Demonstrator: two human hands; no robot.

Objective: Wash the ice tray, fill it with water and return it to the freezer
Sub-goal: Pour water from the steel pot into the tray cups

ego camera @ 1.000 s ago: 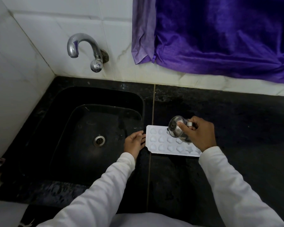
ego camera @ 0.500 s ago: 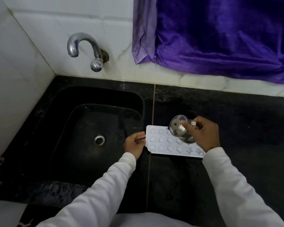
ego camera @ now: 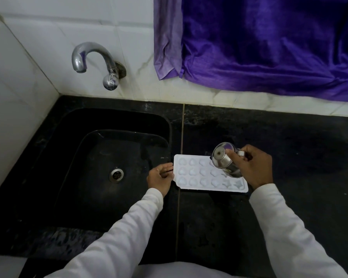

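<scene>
A white ice tray with several moulded cavities lies flat on the black counter, just right of the sink. My left hand pinches the tray's left end with curled fingers. My right hand grips a small steel cup by its handle and holds it tilted, mouth toward the left, above the tray's right half. The cup hides a few cavities. No stream of water is clearly visible.
A black sink with a round drain lies to the left. A chrome tap juts from the white tiled wall above it, with no water running. A purple curtain hangs at the upper right.
My right hand has carried the tilted cup to the right along the tray. My left hand's fingers have curled onto the tray's left end.
</scene>
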